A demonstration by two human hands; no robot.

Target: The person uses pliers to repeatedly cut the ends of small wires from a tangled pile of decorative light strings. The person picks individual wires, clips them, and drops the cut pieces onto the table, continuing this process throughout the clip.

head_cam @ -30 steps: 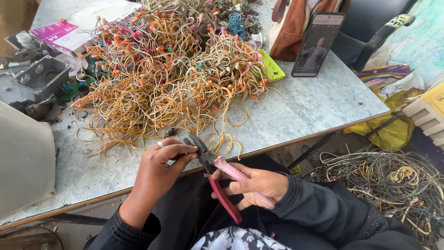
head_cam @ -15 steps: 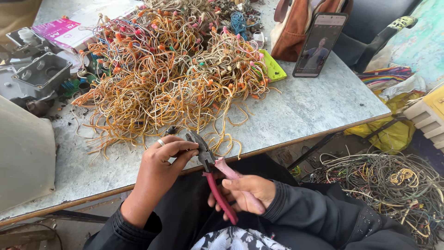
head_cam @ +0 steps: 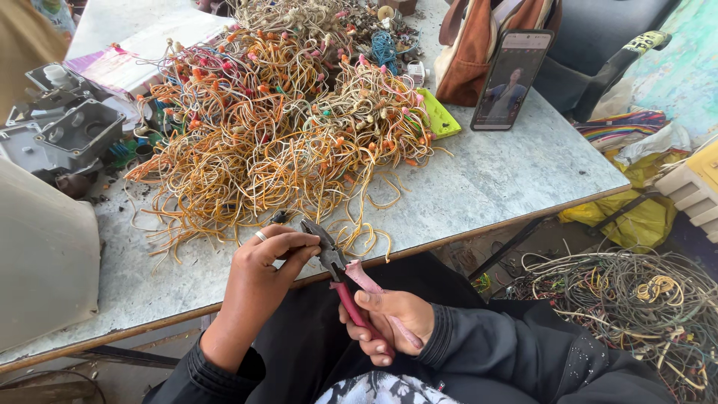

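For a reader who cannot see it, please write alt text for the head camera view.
A person's right hand grips red-handled pliers while the left hand touches the pliers' head, at the edge of a grey table. A large heap of orange and yellow wires covers the table, beside a propped phone.

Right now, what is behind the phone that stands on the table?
A brown bag stands behind the phone, which seems to lean on it. Behind the bag is a dark chair. The phone covers the bag's lower front, so what lies there cannot be seen.

Right hand gripping pliers beside wire heap
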